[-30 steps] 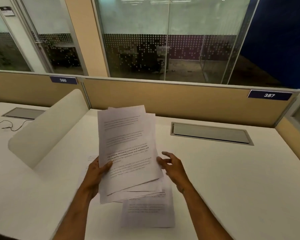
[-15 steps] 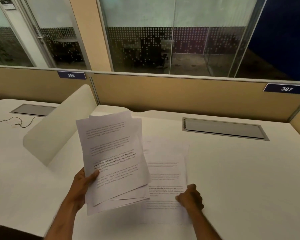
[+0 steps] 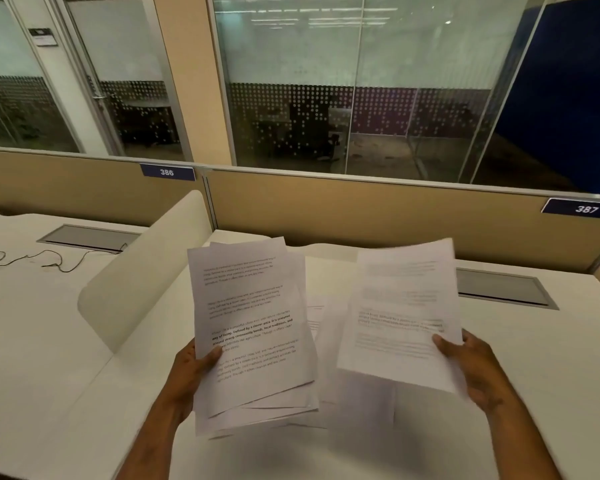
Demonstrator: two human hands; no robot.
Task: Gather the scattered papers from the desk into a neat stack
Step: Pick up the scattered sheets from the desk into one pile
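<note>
Grip: uneven sheaf of printed sheets (image 3: 253, 327) is pinched at its left edge by left hand (image 3: 193, 368) | single sheet (image 3: 400, 313) is clamped by right hand (image 3: 471, 365), raised clear of table (image 3: 534, 375), likely for adding | more papers (image 3: 329, 375) lie beneath.

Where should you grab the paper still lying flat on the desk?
Judging by its pose, the white printed sheet lying on the white desk is best pinched at its near edge, coming from in front: it lies flat between the two held papers, mostly hidden.
</note>
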